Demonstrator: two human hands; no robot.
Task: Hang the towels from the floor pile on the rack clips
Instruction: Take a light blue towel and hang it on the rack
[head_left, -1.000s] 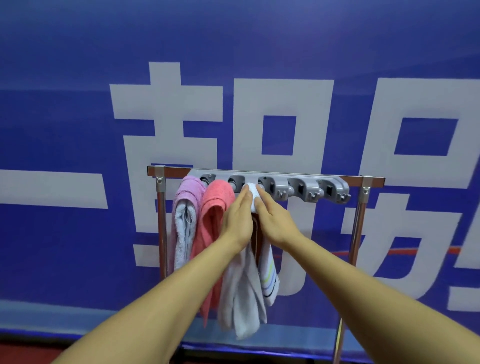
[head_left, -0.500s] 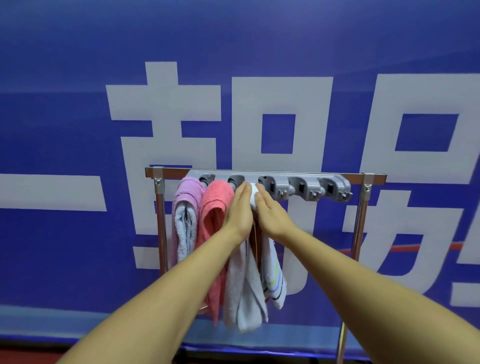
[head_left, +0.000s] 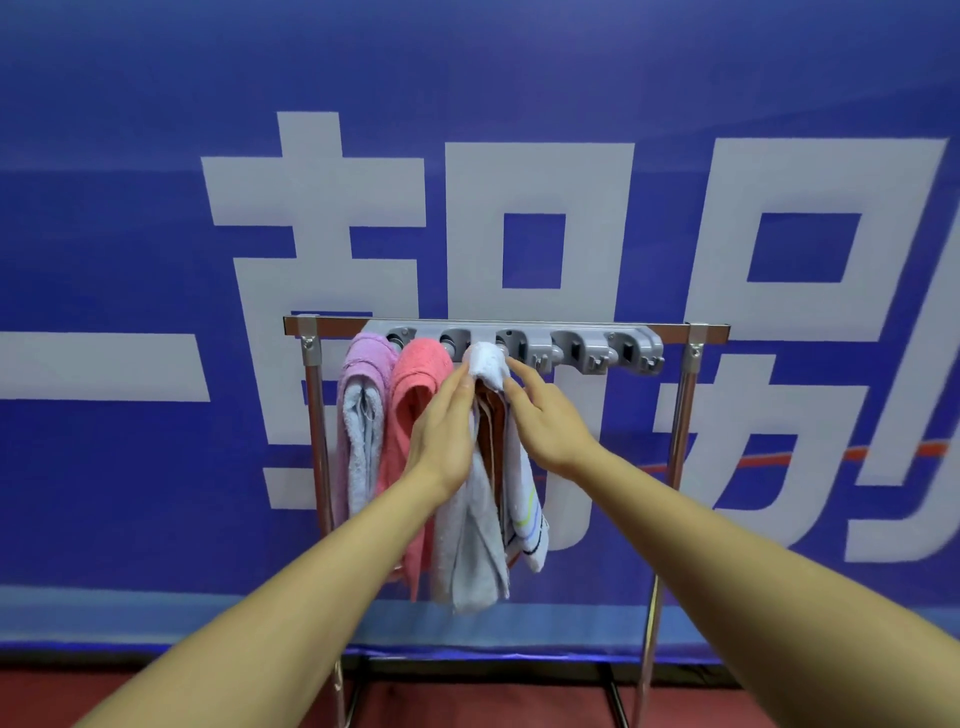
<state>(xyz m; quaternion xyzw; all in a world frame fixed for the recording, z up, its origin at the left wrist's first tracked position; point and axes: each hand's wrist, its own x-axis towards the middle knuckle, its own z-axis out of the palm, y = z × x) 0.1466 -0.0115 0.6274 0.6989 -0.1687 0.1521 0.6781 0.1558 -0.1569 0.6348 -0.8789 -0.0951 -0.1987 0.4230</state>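
On the rack (head_left: 310, 415) the purple towel (head_left: 363, 374) and pink towel (head_left: 422, 379) hang clipped, then the left hand (head_left: 441, 431) lies flat-fingered against the white towel (head_left: 488, 364), its bunched top at the third clip, the right hand (head_left: 545, 423) touching its other side with straight fingers, more grey clips (head_left: 587, 353) beyond.

Bright, soft and even, with no hard shadows across the blue fabric banner with large white characters (head_left: 156, 234). Paler toward 12 o'clock, darker in the corners at 10 and 2. Pale glints down the polished chrome rack posts (head_left: 681, 436) at 4 o'clock; faint shade in the folds of the white terry towel (head_left: 488, 364). Fairly sharp at centre, softer on the bare forearms (head_left: 260, 613) at 7 and 5 o'clock. Bowed by the wide lens at the edges, characters tilting at 3 o'clock.
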